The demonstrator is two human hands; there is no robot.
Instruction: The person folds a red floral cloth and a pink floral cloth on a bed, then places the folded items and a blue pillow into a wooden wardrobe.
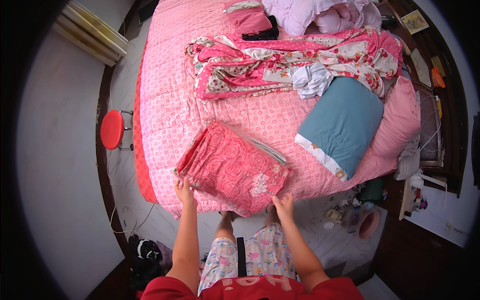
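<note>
A folded stack of pink-red fabric (234, 163) with raised rose patterns lies near the front edge of the bed. White flower appliqués (260, 184) decorate its right part, and layers of other cloth show along its left and far edges. My left hand (185, 192) grips the near left corner, its fingertips partly hidden by the cloth. At the near right corner, my right hand (284, 204) pinches the edge between thumb and fingers. Under the stack spreads a pink flowered quilted bedspread (168, 112).
Farther back lie a rumpled floral quilt (240, 67), a crumpled white cloth (312, 79) and folded pink fabric (249, 18). To the right are a blue-green pillow (343, 122) and a pink pillow (397, 120). A red stool (112, 129) stands left; a pink bin (369, 224) and litter occupy the floor.
</note>
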